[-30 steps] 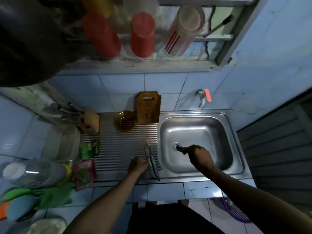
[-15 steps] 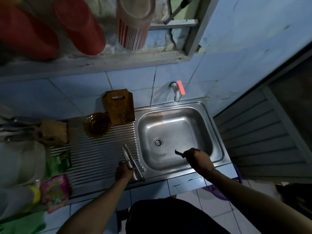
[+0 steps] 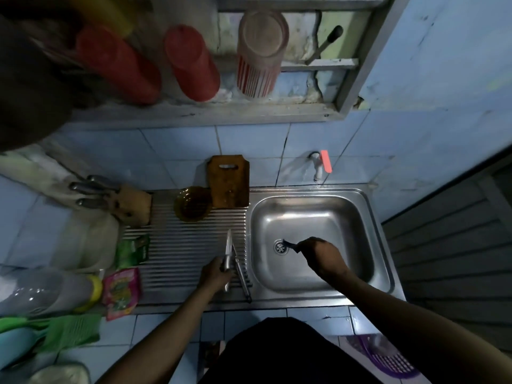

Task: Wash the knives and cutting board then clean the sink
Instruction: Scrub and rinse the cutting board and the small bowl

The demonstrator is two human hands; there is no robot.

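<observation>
My left hand point(image 3: 214, 274) grips the handle of a steel knife point(image 3: 228, 246), its blade raised and pointing away over the ribbed drainboard point(image 3: 180, 256). A second knife point(image 3: 242, 277) lies on the drainboard just right of it. Over the steel sink point(image 3: 371, 217), my right hand point(image 3: 322, 254) holds a small dark scrubbing pad point(image 3: 291, 245) near the drain point(image 3: 281, 247). The wooden cutting board point(image 3: 229, 180) leans upright against the tiled wall behind the drainboard.
A tap point(image 3: 321, 164) with a red handle sticks out of the wall above the sink. An amber glass bowl point(image 3: 192, 207) and a knife block point(image 3: 130, 205) stand at the back of the drainboard. Sachets point(image 3: 122, 292), bottles and green gloves lie at left.
My left hand has picked up one knife from the drainboard, its blade now lifted. My right hand with the pad has stayed in the sink basin near the drain. The camera view swung about.
</observation>
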